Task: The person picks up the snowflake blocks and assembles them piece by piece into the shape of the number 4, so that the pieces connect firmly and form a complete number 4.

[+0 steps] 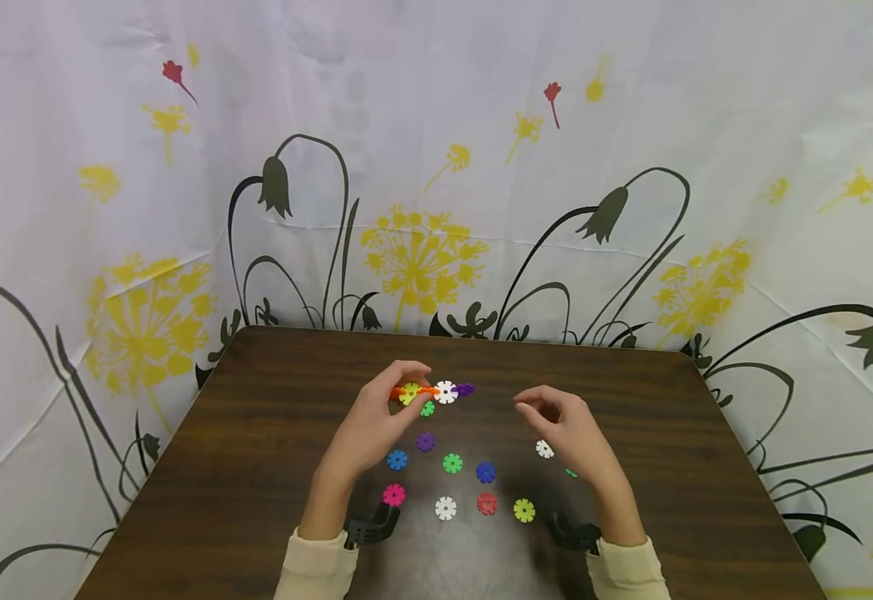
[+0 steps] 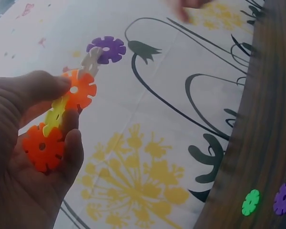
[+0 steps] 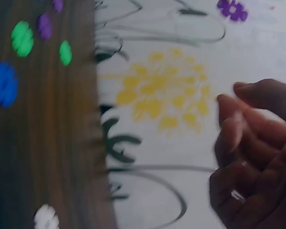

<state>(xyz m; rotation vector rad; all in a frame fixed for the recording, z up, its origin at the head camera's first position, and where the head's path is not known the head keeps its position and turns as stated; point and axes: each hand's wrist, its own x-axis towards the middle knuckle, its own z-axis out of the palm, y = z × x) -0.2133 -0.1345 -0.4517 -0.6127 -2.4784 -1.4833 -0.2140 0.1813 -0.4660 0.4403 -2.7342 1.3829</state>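
L hand (image 1: pixel 376 421) pinches chain of interlocked plastic snowflake discs (image 1: pixel 432 391), held above brown wooden desk (image 1: pixel 256 433).
R hand (image 1: pixel 567 425) just right of chain, apart, fingers loosely curled, holding nothing.

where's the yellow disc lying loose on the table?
Head view: the yellow disc lies at the near row's right end, beside the red disc, just left of the right hand.

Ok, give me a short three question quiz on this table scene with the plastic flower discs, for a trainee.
1. True or false: the left hand holds a chain of joined discs above the table.
2. Which colour is the disc at the chain's far end? A purple, B blue, C red.
3. Fill in: the right hand holds ____.

Key: 1 true, it pinches the chain at its orange end. 2 A, the purple disc. 3 nothing; its fingers are loosely curled above the white disc.
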